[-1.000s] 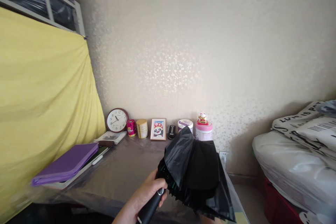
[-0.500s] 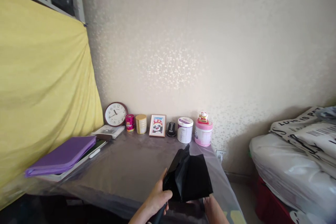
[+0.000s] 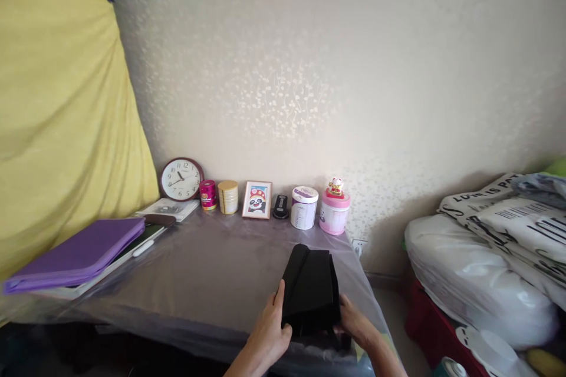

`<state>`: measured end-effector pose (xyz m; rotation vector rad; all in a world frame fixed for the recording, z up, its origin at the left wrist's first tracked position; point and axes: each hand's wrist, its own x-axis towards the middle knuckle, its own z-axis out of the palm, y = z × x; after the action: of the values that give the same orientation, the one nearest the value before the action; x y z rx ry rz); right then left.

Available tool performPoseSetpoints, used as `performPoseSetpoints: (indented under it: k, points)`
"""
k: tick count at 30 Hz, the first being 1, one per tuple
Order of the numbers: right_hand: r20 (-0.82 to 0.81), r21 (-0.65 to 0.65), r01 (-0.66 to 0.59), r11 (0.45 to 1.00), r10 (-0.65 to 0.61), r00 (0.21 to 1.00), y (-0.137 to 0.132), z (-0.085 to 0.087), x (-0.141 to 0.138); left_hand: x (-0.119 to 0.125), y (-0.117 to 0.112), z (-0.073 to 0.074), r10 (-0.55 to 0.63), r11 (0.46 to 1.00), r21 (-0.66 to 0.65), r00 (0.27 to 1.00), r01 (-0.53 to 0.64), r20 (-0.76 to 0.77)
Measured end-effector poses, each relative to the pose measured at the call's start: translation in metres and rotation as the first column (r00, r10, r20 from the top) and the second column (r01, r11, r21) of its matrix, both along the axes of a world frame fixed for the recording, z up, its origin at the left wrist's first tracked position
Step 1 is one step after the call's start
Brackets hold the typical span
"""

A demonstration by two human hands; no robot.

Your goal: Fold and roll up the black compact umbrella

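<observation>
Between my two hands, over the near right part of the table (image 3: 212, 283), is a black folded item (image 3: 312, 288). Its surface is smooth, a long fold or flap runs along its left side, and its exact kind is unclear. My left hand (image 3: 274, 327) grips its lower left edge, with the thumb on the near side and a finger along the edge. My right hand (image 3: 354, 321) holds the lower right edge, its fingertips partly hidden behind the item. A dark strap-like piece (image 3: 344, 340) hangs below, near my right hand.
Along the wall stand a clock (image 3: 181, 179), a pink can (image 3: 207, 195), a yellow-lidded jar (image 3: 229, 198), a panda picture (image 3: 257, 200), a small black device (image 3: 280, 207) and two tubs (image 3: 303, 209). A purple folder (image 3: 79, 253) lies left; bagged bedding (image 3: 477, 277) is piled right.
The black item was spread into two panels with a raised fold; now it is closed into a narrower block. My right hand has come out from beneath it to its right side. The view has shifted.
</observation>
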<state>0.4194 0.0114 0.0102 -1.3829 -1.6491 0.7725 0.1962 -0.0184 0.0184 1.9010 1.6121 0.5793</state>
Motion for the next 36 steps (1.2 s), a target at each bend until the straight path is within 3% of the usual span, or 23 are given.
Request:
performPoseSetpoints:
  k: [2, 6, 10, 13, 16, 20, 27, 31, 36]
  points:
    - [-0.004, -0.034, 0.046, 0.998, -0.047, 0.999, 0.003, 0.009, 0.012, 0.002, -0.002, 0.003, -0.005, 1.000, -0.007, 0.999, 0.005, -0.052]
    - [0.022, 0.052, 0.275, 0.960, -0.277, 0.961, 0.004, 0.033, 0.022, 0.006, -0.004, 0.008, -0.012, 1.000, -0.009, 0.990, 0.011, -0.137]
    - [0.061, -0.098, 0.239, 0.966, -0.233, 0.970, -0.005, 0.056, 0.005, 0.010, -0.005, 0.011, -0.013, 1.000, -0.023, 0.973, 0.007, -0.232]
    - [0.029, -0.227, 0.225, 0.947, -0.225, 0.974, -0.005, 0.064, -0.008, 0.012, -0.005, 0.012, -0.015, 1.000, -0.026, 0.961, 0.008, -0.277]
    - [-0.029, -0.264, 0.219, 0.939, -0.235, 0.972, 0.001, 0.061, -0.012, 0.014, -0.005, 0.012, -0.008, 1.000, -0.031, 0.951, -0.002, -0.308]
    - [-0.211, -0.225, 0.093, 0.970, -0.142, 0.967, 0.011, 0.061, -0.019, 0.016, -0.005, 0.011, -0.006, 1.000, -0.024, 0.945, -0.002, -0.327]
    - [-0.525, -0.144, -0.084, 0.986, -0.005, 0.851, 0.035, 0.070, -0.069, 0.021, -0.006, 0.011, 0.006, 1.000, -0.017, 0.936, -0.013, -0.352]
    - [-0.488, -0.135, -0.086, 0.987, 0.009, 0.873, 0.055, 0.052, -0.093, 0.023, -0.007, 0.011, -0.008, 1.000, -0.030, 0.922, -0.004, -0.387]
    - [-0.213, -0.135, 0.028, 0.990, -0.056, 0.975, 0.073, 0.024, -0.098, 0.022, -0.007, 0.010, -0.033, 0.999, -0.029, 0.920, 0.023, -0.391]
